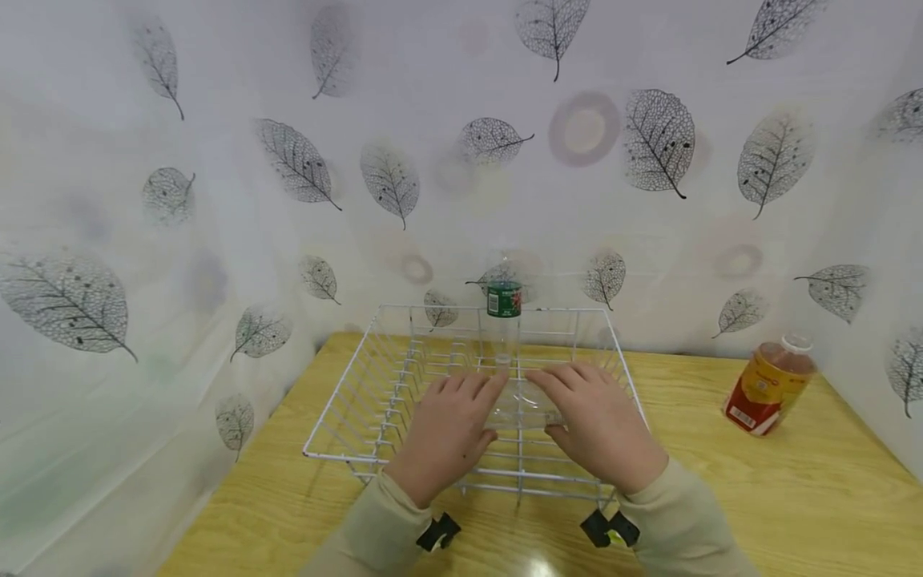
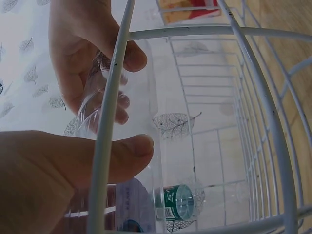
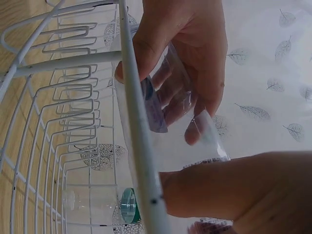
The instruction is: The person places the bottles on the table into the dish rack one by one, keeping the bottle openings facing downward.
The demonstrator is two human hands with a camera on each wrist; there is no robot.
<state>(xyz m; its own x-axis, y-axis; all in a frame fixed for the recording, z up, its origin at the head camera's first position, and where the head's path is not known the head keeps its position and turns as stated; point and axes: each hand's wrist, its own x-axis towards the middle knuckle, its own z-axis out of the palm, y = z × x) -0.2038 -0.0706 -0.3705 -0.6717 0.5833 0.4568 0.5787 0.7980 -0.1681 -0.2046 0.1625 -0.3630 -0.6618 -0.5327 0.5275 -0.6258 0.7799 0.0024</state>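
A clear plastic bottle [image 1: 530, 409] with a purple-toned label [image 2: 130, 207] lies sideways between both hands, over the front part of a white wire rack [image 1: 332, 457]. My left hand [image 1: 450, 429] grips its left part, thumb on the near side and fingers curled round the far side. On the right part, my right hand [image 1: 602, 425] holds it in the same way. The hands cover much of the bottle in the head view. Behind them a second clear bottle with a green label [image 1: 504, 300] stands upside down at the rack's back, neck downward.
The rack stands on a yellow wood-grain table [image 1: 692, 513], with a row of wire prongs along its left side. To the right stands a bottle with a red and yellow label [image 1: 767, 389]. A leaf-patterned curtain [image 1: 447, 192] borders the table behind and at the sides.
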